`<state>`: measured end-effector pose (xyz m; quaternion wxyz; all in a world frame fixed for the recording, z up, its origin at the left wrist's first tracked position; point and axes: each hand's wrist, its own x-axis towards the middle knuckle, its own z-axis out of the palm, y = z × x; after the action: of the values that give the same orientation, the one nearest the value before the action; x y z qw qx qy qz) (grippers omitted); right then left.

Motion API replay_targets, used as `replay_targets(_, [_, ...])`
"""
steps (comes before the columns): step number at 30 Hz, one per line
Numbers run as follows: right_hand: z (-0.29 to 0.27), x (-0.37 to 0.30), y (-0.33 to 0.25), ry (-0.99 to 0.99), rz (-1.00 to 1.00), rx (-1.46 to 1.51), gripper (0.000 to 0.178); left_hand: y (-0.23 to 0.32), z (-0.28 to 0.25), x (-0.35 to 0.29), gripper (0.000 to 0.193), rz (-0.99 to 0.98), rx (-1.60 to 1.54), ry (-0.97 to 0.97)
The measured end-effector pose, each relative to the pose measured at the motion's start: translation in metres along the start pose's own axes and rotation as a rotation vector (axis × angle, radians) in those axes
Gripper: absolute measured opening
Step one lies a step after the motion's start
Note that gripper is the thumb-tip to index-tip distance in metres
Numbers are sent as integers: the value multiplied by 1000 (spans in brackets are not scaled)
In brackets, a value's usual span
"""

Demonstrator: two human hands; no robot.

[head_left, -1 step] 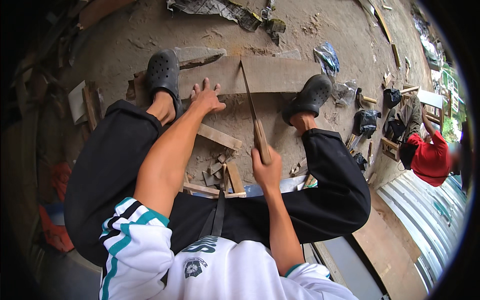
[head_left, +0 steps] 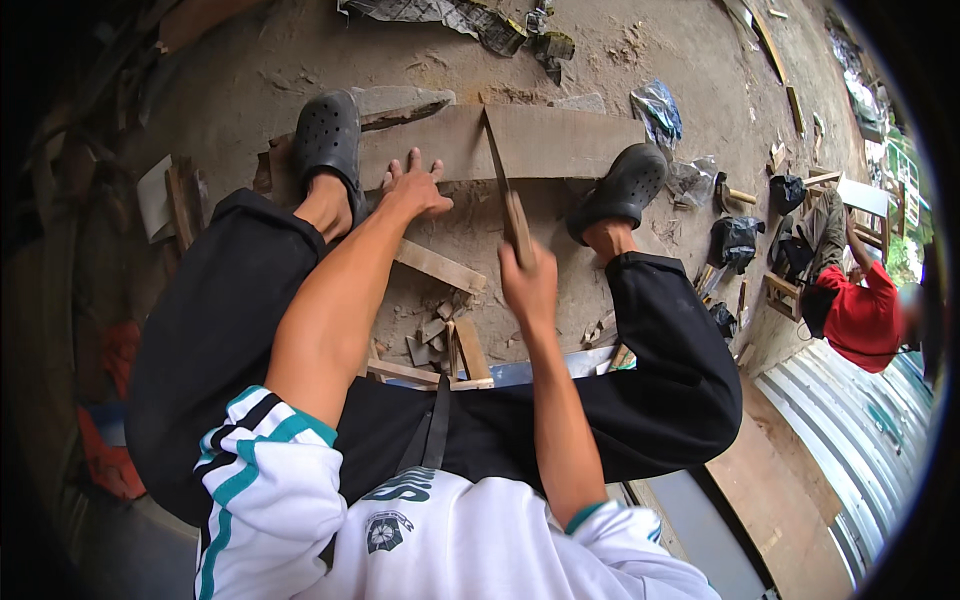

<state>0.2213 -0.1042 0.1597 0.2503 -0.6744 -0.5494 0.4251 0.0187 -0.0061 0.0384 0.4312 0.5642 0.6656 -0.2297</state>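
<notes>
A wide wooden board (head_left: 560,143) lies crosswise before me, with my clogs on it near both ends. My right hand (head_left: 530,280) grips the wooden handle of a handsaw (head_left: 519,230). The saw's thin blade points away from me and crosses the board near its middle; its far tip is close to the board's far edge. My left hand (head_left: 412,190) presses on the board's near edge, left of the blade, its fingers spread flat. How deep the blade sits in the wood I cannot tell.
A loose wood strip (head_left: 440,266) and several offcuts (head_left: 450,340) lie between my legs. A blue plastic bag (head_left: 657,112) and a hammer (head_left: 736,195) are on the ground to the right. Farther right sits a person in a red shirt (head_left: 862,318).
My right hand has pushed the saw forward, away from me, along the board. My left hand stays on the board.
</notes>
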Motion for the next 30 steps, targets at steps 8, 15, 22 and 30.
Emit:
replay_targets(8, [-12,-48,-8,11,3,69,20,-6,3,0,93,-3,-29,12])
replay_targets(15, [54,39,32,107,-20,47,24,-4,-3,8,94,23,7,39])
replay_targets(22, [-11,-42,12,3,-15,81,21,-3,-6,2,93,-20,-20,-22])
replay_targets(30, [15,28,13,-29,26,32,20,0,1,-1,93,-19,31,-47])
